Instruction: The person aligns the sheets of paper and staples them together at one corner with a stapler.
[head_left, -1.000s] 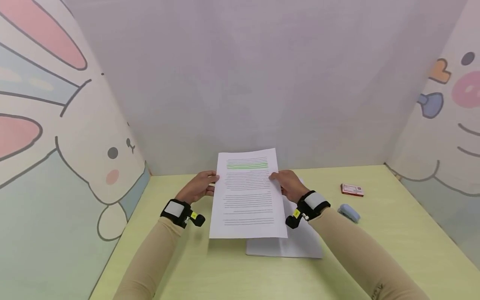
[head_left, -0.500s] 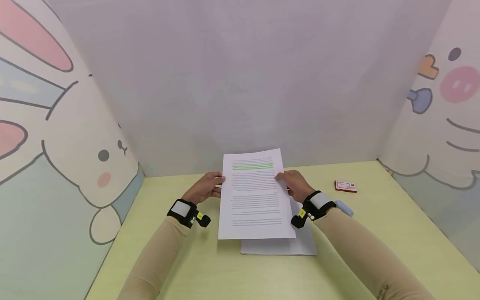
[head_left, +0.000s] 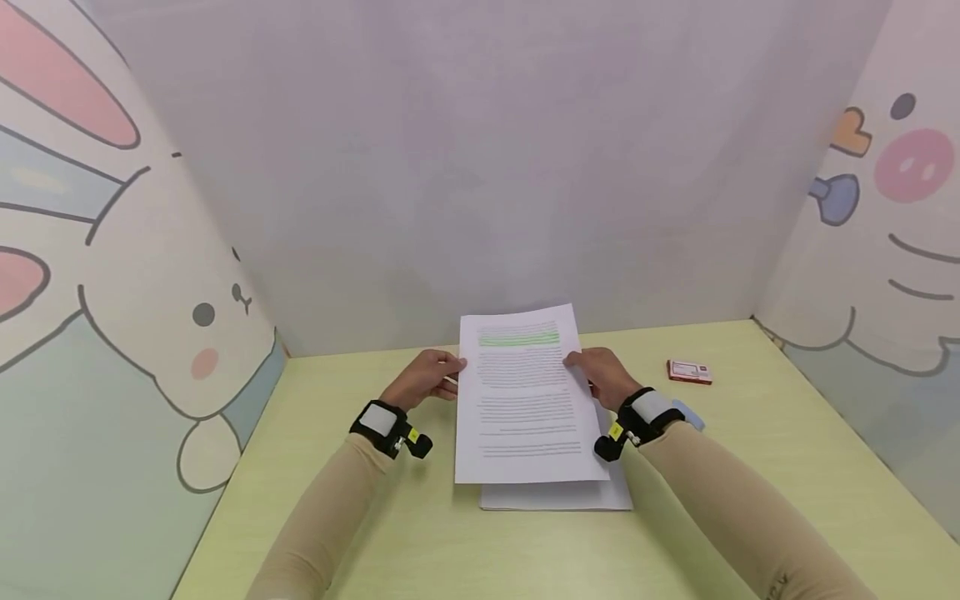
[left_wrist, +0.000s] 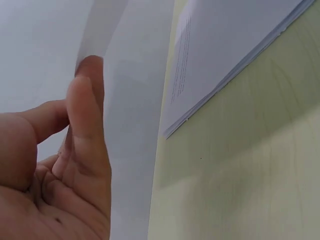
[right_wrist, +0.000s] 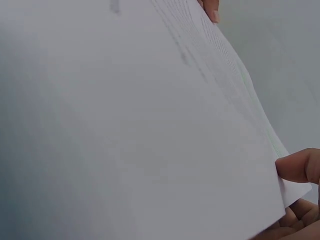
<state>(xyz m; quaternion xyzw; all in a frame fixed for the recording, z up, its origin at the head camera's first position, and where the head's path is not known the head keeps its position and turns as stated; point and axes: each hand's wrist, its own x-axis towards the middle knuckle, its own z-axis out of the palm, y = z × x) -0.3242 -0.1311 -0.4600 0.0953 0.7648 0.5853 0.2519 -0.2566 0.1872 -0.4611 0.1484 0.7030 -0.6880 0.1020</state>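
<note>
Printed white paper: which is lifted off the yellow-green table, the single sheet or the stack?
The single printed white sheet with the green highlighted line, gripped at its edges by the left hand and right hand; the white paper stack lies flat beneath.

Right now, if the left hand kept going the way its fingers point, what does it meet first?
The left hand points right, across the table, and already pinches the printed sheet at its left edge. Past the sheet, the right hand holding the opposite edge comes next in line, though depth is unclear.
</note>
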